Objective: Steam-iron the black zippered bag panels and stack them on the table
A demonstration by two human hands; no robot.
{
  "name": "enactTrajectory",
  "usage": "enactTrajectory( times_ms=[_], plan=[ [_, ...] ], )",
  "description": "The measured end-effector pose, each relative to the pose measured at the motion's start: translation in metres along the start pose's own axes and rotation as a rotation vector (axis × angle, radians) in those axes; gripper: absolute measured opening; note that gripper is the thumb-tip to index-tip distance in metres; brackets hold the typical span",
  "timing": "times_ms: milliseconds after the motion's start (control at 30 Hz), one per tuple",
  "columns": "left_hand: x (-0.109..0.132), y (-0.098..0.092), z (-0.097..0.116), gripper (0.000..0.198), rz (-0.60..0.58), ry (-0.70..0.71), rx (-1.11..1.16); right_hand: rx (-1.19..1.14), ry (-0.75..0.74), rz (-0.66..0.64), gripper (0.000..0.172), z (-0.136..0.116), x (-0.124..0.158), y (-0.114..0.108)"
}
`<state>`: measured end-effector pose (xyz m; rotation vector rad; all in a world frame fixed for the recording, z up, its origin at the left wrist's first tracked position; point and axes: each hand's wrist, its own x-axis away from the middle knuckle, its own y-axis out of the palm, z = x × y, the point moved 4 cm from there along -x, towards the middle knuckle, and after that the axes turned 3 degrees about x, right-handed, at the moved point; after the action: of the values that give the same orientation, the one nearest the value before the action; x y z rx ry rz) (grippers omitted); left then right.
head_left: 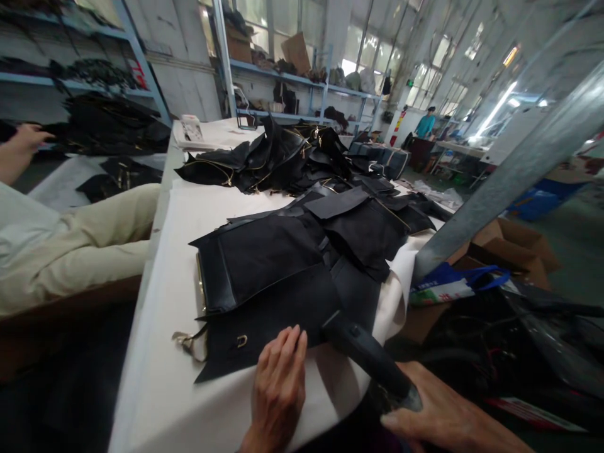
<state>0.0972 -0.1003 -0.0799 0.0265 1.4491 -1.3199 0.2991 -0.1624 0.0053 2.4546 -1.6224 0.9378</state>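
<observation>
My left hand (pixel 280 384) lies flat, fingers stretched out, on the near edge of a black bag panel (pixel 283 308). My right hand (pixel 419 409) is wrapped round the grip of a long black handheld tool (pixel 365 352); its exact kind I cannot make out. The tool's head touches or hovers just over the panel's edge, right of my left fingers. On the panel sit a small gold D-shaped fitting (pixel 242 341) and, at its left corner, a gold clasp (pixel 186 341). A black bag piece with a pocket (pixel 268 258) lies over the panel's far part.
A heap of black bag pieces with gold zips (pixel 283 154) covers the far part of the white table (pixel 165 302). A slanted metal post (pixel 509 163) rises at the right, beside cardboard boxes (pixel 514 242). A seated co-worker's legs (pixel 89 245) are close on the left.
</observation>
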Motion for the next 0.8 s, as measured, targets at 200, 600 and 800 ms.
enactTrajectory(
  times_ms=[200, 600, 800],
  plan=[
    [-0.026, -0.013, 0.005, 0.033, -0.029, -0.033, 0.016, 0.03, 0.028, 0.134, 0.037, -0.013, 0.008, -0.031],
    [-0.046, -0.003, -0.012, 0.011, -0.022, -0.116, 0.166, 0.044, 0.032, 0.037, 0.022, -0.052, -0.053, -0.023],
    [-0.049, -0.002, -0.012, 0.011, 0.027, -0.118, 0.175, 0.067, 0.061, 0.035, 0.024, -0.058, -0.073, -0.027]
  ],
)
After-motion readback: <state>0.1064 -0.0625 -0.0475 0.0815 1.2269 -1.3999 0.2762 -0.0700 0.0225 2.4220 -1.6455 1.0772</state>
